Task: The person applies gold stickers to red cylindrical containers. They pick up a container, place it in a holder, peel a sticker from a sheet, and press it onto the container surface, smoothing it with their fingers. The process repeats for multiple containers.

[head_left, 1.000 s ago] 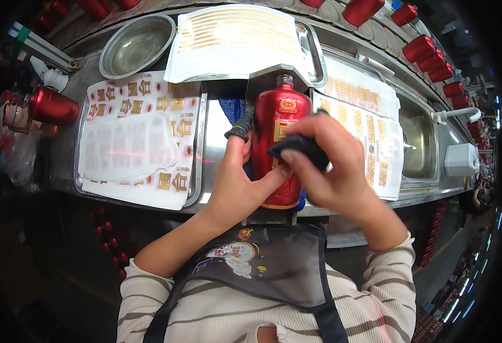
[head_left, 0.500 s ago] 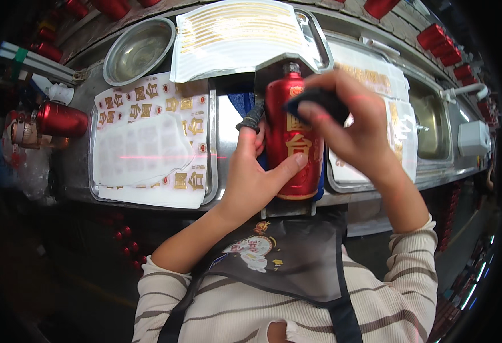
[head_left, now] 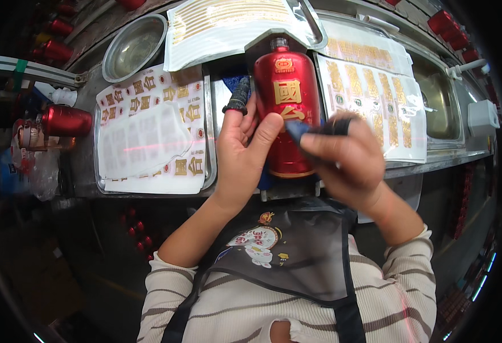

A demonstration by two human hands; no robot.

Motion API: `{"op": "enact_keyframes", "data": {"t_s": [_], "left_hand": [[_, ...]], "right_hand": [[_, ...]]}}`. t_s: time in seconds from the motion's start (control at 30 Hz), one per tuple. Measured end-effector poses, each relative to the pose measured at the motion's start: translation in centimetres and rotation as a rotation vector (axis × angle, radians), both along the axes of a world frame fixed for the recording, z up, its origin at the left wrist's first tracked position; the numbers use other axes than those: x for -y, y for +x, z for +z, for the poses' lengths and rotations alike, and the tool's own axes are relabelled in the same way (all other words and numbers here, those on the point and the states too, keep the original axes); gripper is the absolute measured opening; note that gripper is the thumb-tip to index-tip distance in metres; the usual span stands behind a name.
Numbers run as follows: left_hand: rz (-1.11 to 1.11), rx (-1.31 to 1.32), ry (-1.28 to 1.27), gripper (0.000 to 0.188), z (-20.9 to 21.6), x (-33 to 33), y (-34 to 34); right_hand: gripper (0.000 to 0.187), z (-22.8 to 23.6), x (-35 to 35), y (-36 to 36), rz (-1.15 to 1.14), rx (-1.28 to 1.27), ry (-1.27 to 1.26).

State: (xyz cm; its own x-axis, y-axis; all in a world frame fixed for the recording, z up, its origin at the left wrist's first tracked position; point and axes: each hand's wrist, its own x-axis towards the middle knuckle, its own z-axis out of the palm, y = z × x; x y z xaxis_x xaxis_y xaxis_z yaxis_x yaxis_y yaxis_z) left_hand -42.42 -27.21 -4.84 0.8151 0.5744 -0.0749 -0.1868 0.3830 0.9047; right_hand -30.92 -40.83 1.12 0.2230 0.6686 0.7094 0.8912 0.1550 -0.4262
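Observation:
A glossy red bottle (head_left: 288, 137) with gold lettering and a dark, uncapped-looking neck lies in a metal cradle (head_left: 262, 44) before me, its neck pointing away. My left hand (head_left: 241, 146) grips the bottle's left side, thumb on its front; a black ribbed sleeve (head_left: 238, 96) covers one finger. In my right hand (head_left: 354, 154), blurred by motion, is a dark blue scraper (head_left: 296, 130), its tip against the lower gold character. Part of that character is hidden by the scraper and hand. Blue cloth (head_left: 229, 83) shows beside the bottle.
Decal sheets (head_left: 191, 120) lie on a metal tray at left, more gold decal sheets (head_left: 371, 103) at right. Behind stand a steel bowl (head_left: 134, 48) and a white striped sheet (head_left: 222, 28). A sink (head_left: 442, 108) is far right; another red bottle (head_left: 68, 121) lies far left.
My right hand has moved down the bottle with the scraper, from the upper character to the lower one. My left thumb has shifted up and left along the bottle. The whole view has shifted slightly.

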Motion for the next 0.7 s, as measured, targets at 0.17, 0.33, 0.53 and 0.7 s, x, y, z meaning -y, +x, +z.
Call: {"op": "enact_keyframes", "data": {"t_s": [0.17,0.33,0.53,0.7], "left_hand": [[0.039,-0.008,0.129,0.056,-0.2,0.6,0.7],[0.030,-0.058,1.330,0.042,-0.7,-2.0,-0.6],[-0.105,-0.139,1.677,0.042,1.3,-3.1,-0.2],[-0.132,-0.111,1.764,0.041,1.3,-3.4,-0.7]], "right_hand": [[0.019,-3.9,1.2,-0.7,-0.269,-0.782,0.069],[0.018,-3.8,2.4,0.2,-0.200,-0.789,0.066],[0.020,-6.3,2.8,2.4,-0.296,-1.129,0.086],[0.020,-3.9,3.1,0.3,-0.256,-1.143,0.091]]}}
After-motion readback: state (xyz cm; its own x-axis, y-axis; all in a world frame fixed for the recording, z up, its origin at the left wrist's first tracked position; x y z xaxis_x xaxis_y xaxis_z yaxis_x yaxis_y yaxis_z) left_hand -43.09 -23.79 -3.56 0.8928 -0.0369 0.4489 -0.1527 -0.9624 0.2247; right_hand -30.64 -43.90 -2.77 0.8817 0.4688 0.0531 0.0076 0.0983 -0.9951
